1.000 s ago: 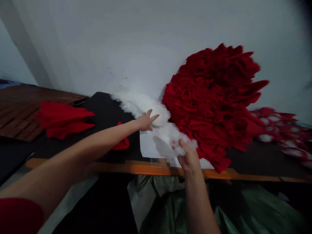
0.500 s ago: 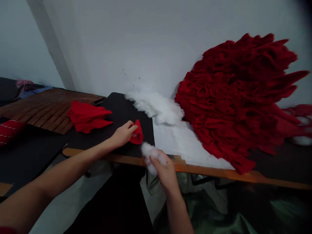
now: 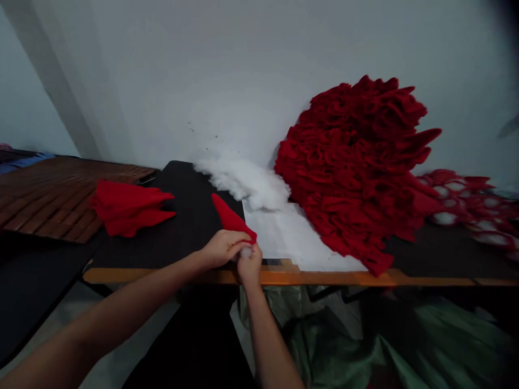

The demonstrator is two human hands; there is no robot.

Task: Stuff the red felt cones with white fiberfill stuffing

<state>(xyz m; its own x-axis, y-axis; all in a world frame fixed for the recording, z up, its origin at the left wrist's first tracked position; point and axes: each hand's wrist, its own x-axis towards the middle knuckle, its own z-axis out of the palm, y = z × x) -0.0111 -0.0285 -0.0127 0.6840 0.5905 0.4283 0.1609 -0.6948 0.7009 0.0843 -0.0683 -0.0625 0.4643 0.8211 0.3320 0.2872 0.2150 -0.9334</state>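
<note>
Fingers (image 3: 238, 236) of my left hand (image 3: 219, 250) are grasping a red cloth cone (image 3: 231, 217) by its wide end, and my right hand (image 3: 250, 266) is holding white fluff (image 3: 245, 252) at that end. I am holding the cone over the bench (image 3: 182, 232), its tip pointing away and leftward, while a fluff heap (image 3: 257, 185) is lying beyond it beside a red pile (image 3: 352, 167).

Pointed red cloth cone (image 3: 230, 217) in left hand (image 3: 221, 248), fluffy white fibre tuft (image 3: 246, 252) in right hand (image 3: 250, 265) at cone's wide end, loose white fibre heap (image 3: 253, 182) behind, crumpled dark-red cloth pile (image 3: 352, 173) at right
</note>
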